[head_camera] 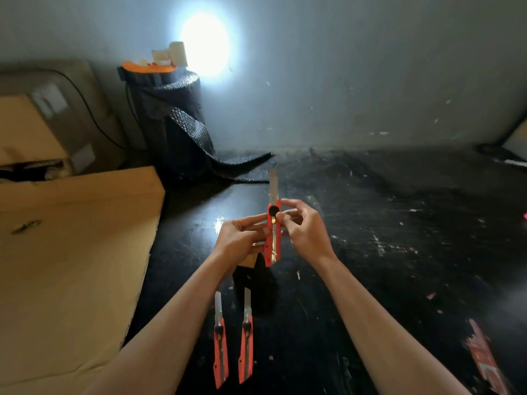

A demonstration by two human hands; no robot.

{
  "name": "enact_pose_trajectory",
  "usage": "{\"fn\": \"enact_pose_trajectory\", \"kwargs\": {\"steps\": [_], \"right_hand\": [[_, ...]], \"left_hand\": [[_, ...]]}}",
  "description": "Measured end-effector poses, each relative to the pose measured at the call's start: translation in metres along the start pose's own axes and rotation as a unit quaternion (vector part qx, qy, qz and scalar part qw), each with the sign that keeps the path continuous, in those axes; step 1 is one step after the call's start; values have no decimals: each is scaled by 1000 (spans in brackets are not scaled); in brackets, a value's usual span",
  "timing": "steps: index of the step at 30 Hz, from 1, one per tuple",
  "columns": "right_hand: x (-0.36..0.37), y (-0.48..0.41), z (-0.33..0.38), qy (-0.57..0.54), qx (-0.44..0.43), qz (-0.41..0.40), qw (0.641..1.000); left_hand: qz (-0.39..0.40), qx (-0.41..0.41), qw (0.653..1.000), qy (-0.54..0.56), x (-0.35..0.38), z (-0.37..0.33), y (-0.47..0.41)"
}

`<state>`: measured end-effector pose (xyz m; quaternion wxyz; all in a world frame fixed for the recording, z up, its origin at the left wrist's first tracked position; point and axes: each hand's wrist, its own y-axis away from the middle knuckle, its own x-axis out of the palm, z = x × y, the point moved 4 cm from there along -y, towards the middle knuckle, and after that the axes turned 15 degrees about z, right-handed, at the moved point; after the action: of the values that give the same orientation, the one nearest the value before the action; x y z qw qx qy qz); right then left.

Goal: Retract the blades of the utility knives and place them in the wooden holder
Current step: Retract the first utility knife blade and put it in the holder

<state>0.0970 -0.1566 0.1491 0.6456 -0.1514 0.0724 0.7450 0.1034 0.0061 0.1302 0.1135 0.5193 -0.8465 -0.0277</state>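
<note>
My left hand [242, 238] grips a red utility knife [272, 249] by its handle, held upright with its long blade out and pointing away from me. The fingertips of my right hand [302, 229] pinch the black slider knob near the top of the handle. Under my left wrist a corner of the wooden holder [247, 260] shows, mostly hidden. Two more red utility knives [221, 349] [246, 343] lie side by side on the black table [370, 252] near me, both with blades extended.
A large cardboard sheet [71, 266] covers the left side. A black mesh roll [171, 121] stands at the back against the wall, its end trailing onto the table. Cardboard boxes [37, 124] sit far left. Red packaging [484, 360] lies at the lower right.
</note>
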Motion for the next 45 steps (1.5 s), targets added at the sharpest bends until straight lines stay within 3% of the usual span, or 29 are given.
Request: {"fn": "enact_pose_trajectory", "kwargs": {"steps": [10,27,45], "right_hand": [[-14,-34,79,126,-63,6,990],[6,-10,78,181,-43,69,980],[19,-8,89,169,-48,45,983]], "left_hand": [[-16,79,997,-16,-5,-74,5],[-31,60,996,59,-23,-87,10],[-69,143,985,-67,-24,-120,12]]}}
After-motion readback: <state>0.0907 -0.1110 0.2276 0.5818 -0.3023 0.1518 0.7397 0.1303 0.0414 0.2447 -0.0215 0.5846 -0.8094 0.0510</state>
